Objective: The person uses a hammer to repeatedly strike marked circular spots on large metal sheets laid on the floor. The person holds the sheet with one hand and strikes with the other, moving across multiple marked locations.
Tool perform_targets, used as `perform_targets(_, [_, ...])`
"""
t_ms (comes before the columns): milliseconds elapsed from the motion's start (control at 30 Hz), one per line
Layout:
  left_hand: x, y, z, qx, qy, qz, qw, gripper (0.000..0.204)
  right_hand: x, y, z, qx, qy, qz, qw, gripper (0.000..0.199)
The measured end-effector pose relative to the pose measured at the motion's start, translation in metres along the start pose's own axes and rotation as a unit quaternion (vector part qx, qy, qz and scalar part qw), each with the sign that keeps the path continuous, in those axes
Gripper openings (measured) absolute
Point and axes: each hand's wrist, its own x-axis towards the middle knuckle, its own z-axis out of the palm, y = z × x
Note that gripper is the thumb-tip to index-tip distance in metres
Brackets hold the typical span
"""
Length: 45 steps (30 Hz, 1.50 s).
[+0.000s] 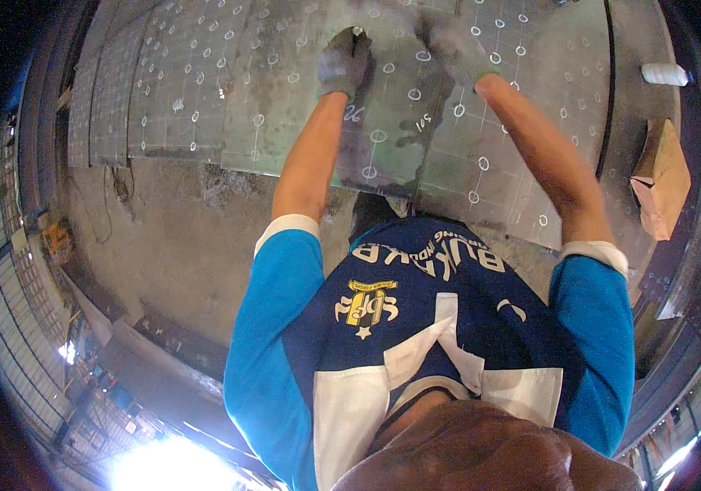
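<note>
My left hand (344, 64), in a grey work glove, is over the dark metal plates (383, 168), its fingers drawn together. At its fingertips shows a small pale spot, too small to name. To the right, my right hand (455, 51) is also gloved, with a green cuff at the wrist. Motion smears its fingers, so its grip and anything in it are hidden. Rows of white hand-drawn circles and thin lines cover the plates around both hands. Damp-looking dark patches spread over the plate between my arms.
A white spool of thread or cord (664, 74) lies at the far right. Nearer on that side sits a brown cardboard-like box (661, 176). Concrete floor (170, 237) extends below the plates' near edge, with a yellow-orange object (56, 240) at left.
</note>
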Motion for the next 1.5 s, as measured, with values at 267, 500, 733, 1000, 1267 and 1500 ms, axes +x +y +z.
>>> perform_targets(267, [-0.002, -0.004, -0.027, -0.118, 0.04, -0.132, 0.983, 0.039, -0.094, -0.047, -0.048, 0.312, -0.172, 0.376, 0.855, 0.033])
perform_targets(500, [0.01, -0.037, -0.018, -0.124, 0.052, -0.098, 0.986, 0.043, -0.224, 0.004, -0.007, 0.176, -0.122, 0.319, 0.924, 0.054])
perform_targets(733, [0.012, 0.059, 0.007, -0.114, -0.006, -0.084, 0.99, 0.042, -0.24, -0.017, -0.023, 0.013, -0.134, 0.285, 0.949, 0.047])
perform_targets(1000, [0.025, 0.038, 0.03, -0.065, -0.005, -0.093, 0.994, 0.045, -0.231, -0.034, -0.037, -0.064, -0.129, 0.209, 0.967, 0.048])
perform_targets(1267, [0.025, 0.052, 0.025, -0.063, -0.02, -0.105, 0.992, 0.044, -0.256, -0.003, -0.001, -0.062, -0.11, 0.229, 0.965, 0.049])
perform_targets(1500, [0.028, 0.03, 0.033, -0.081, -0.017, -0.099, 0.992, 0.042, -0.226, -0.028, -0.033, -0.025, -0.183, 0.275, 0.944, 0.047])
